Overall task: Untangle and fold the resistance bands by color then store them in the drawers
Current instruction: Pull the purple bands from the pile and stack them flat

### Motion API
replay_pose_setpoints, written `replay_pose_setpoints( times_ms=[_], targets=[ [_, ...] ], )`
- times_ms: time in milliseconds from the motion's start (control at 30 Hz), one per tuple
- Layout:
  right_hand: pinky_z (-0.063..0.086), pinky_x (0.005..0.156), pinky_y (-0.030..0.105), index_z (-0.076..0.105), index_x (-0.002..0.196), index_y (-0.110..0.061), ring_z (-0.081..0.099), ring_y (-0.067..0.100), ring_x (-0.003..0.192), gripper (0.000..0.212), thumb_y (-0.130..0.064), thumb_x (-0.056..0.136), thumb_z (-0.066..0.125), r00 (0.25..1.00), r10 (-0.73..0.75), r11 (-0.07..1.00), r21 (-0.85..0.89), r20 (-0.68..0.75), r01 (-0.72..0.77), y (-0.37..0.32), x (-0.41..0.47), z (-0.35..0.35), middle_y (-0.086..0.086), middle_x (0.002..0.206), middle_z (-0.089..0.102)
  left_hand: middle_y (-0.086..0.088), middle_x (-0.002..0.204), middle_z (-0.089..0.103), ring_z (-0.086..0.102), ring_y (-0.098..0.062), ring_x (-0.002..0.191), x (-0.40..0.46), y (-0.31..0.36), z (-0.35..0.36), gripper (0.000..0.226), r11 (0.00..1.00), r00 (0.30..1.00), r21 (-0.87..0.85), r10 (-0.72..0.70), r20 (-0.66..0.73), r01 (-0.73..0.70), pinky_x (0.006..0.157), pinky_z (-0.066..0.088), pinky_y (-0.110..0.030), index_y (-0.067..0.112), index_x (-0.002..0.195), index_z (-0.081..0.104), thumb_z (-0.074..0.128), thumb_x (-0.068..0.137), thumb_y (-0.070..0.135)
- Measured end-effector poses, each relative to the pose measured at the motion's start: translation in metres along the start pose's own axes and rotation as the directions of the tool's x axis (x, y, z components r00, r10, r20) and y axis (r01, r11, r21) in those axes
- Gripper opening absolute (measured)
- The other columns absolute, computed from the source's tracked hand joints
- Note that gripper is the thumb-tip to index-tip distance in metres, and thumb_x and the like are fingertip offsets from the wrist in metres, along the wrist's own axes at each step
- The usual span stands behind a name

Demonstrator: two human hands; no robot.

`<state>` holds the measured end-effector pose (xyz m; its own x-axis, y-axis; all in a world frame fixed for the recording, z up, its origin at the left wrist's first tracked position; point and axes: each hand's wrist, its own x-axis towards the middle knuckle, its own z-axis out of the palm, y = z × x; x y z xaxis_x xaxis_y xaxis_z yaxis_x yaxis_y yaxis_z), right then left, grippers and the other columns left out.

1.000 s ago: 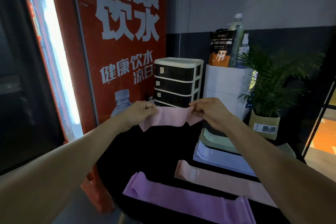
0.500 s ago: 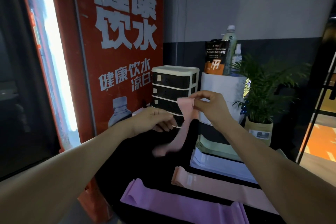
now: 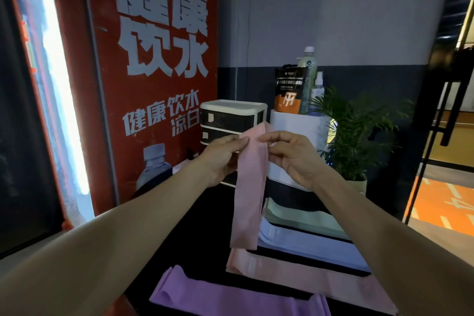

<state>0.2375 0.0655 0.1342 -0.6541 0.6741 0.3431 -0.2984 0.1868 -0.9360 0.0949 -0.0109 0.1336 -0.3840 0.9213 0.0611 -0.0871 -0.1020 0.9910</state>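
A pink resistance band (image 3: 250,187) hangs straight down in front of me. My left hand (image 3: 220,155) pinches its upper left edge and my right hand (image 3: 292,156) pinches its upper right edge, both near the top fold. Behind them stands a small drawer unit (image 3: 230,115) with dark drawers, all closed. On the black table (image 3: 195,233) lie a peach band (image 3: 307,279), a purple band (image 3: 230,297), a pale blue band (image 3: 302,241) and a pale green band (image 3: 302,215).
A red vending machine (image 3: 159,84) stands at the left. A white box (image 3: 300,141) carries a bottle (image 3: 309,77), a spray bottle (image 3: 318,87) and a dark pouch (image 3: 288,90). A potted plant (image 3: 356,133) stands to the right, before a glass door.
The pink band was stretched sideways between both hands, then hung from my right hand alone. Now my left hand has taken its top edge again and it hangs vertically.
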Motion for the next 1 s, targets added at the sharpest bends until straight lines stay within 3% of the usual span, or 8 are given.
replay_pose_setpoints(
  times_ms=[67, 167, 267, 433, 600, 800, 900, 1000],
  targets=[
    [0.057, 0.073, 0.023, 0.063, 0.088, -0.002, 0.065, 0.012, 0.076, 0.019, 0.009, 0.089, 0.047, 0.999, 0.037, 0.999, 0.031, -0.013, -0.037, 0.001, -0.002, -0.003, 0.009, 0.086, 0.063, -0.004, 0.092, 0.067, 0.063, -0.016, 0.077, 0.002, 0.0, 0.005, 0.02, 0.998, 0.999, -0.042, 0.044, -0.016, -0.045, 0.061, 0.052, -0.028, 0.012, 0.112, 0.06, 0.054, 0.092, 0.013],
    [0.054, 0.08, 0.031, 0.057, 0.09, -0.006, 0.062, 0.017, 0.08, 0.007, 0.001, 0.088, 0.057, 0.994, 0.05, 0.999, -0.001, -0.102, -0.051, 0.005, -0.002, -0.004, 0.009, 0.088, 0.062, -0.006, 0.108, 0.066, 0.063, -0.019, 0.095, 0.006, 0.002, 0.01, 0.033, 0.991, 0.994, -0.083, 0.097, -0.054, -0.102, 0.076, 0.054, -0.032, 0.013, 0.121, 0.057, 0.057, 0.089, 0.007],
    [0.052, 0.074, 0.033, 0.05, 0.09, -0.01, 0.06, 0.017, 0.075, 0.013, -0.003, 0.087, 0.061, 0.98, 0.033, 0.999, 0.022, -0.196, -0.029, 0.002, 0.0, -0.002, 0.008, 0.084, 0.06, -0.003, 0.103, 0.068, 0.063, -0.02, 0.1, 0.006, 0.003, 0.012, 0.021, 0.991, 0.989, -0.017, 0.135, -0.057, -0.136, 0.088, 0.052, -0.036, 0.018, 0.106, 0.063, 0.058, 0.089, 0.007],
    [0.054, 0.07, 0.028, 0.059, 0.09, -0.013, 0.063, 0.014, 0.071, 0.016, 0.002, 0.089, 0.055, 0.988, -0.019, 0.989, -0.145, -0.152, -0.003, -0.007, 0.003, -0.001, 0.003, 0.08, 0.066, -0.004, 0.093, 0.069, 0.064, -0.019, 0.093, 0.005, 0.005, 0.014, 0.013, 0.99, 0.989, -0.03, 0.133, -0.067, -0.135, 0.083, 0.053, -0.034, 0.017, 0.099, 0.065, 0.053, 0.093, 0.018],
    [0.053, 0.079, 0.032, 0.063, 0.095, -0.017, 0.062, 0.014, 0.078, 0.026, 0.005, 0.091, 0.048, 0.996, 0.015, 0.967, -0.253, -0.088, -0.037, -0.008, -0.002, -0.001, 0.002, 0.087, 0.067, -0.007, 0.104, 0.067, 0.061, -0.022, 0.103, 0.007, 0.006, 0.018, 0.017, 0.993, 0.988, -0.035, 0.11, -0.108, -0.114, 0.086, 0.052, -0.036, 0.019, 0.094, 0.064, 0.048, 0.096, 0.024],
    [0.054, 0.077, 0.03, 0.058, 0.116, -0.009, 0.062, 0.016, 0.084, 0.026, -0.004, 0.093, 0.048, 0.993, 0.105, 0.958, -0.261, -0.054, -0.115, -0.015, -0.008, 0.002, 0.006, 0.097, 0.066, -0.007, 0.102, 0.068, 0.062, -0.023, 0.095, 0.004, 0.002, 0.027, 0.021, 0.991, 0.991, -0.05, 0.123, -0.046, -0.126, 0.079, 0.052, -0.037, 0.018, 0.109, 0.066, 0.054, 0.092, 0.015],
    [0.054, 0.081, 0.035, 0.057, 0.116, -0.013, 0.062, 0.018, 0.088, 0.023, -0.016, 0.094, 0.052, 0.99, 0.084, 0.967, -0.229, -0.116, -0.109, -0.019, -0.007, 0.002, 0.006, 0.1, 0.066, -0.002, 0.097, 0.071, 0.063, -0.02, 0.093, 0.002, 0.005, 0.029, 0.02, 0.986, 0.986, -0.022, 0.167, -0.002, -0.167, 0.08, 0.051, -0.035, 0.023, 0.103, 0.069, 0.057, 0.089, 0.012],
    [0.055, 0.081, 0.041, 0.057, 0.116, -0.006, 0.063, 0.021, 0.085, 0.025, -0.014, 0.093, 0.054, 0.964, 0.019, 0.975, -0.21, -0.266, -0.078, -0.022, -0.003, 0.001, 0.008, 0.096, 0.065, -0.002, 0.103, 0.07, 0.062, -0.022, 0.099, -0.001, 0.006, 0.029, 0.021, 0.982, 0.983, 0.049, 0.181, 0.025, -0.182, 0.085, 0.05, -0.038, 0.024, 0.103, 0.069, 0.059, 0.088, 0.012]
  ],
)
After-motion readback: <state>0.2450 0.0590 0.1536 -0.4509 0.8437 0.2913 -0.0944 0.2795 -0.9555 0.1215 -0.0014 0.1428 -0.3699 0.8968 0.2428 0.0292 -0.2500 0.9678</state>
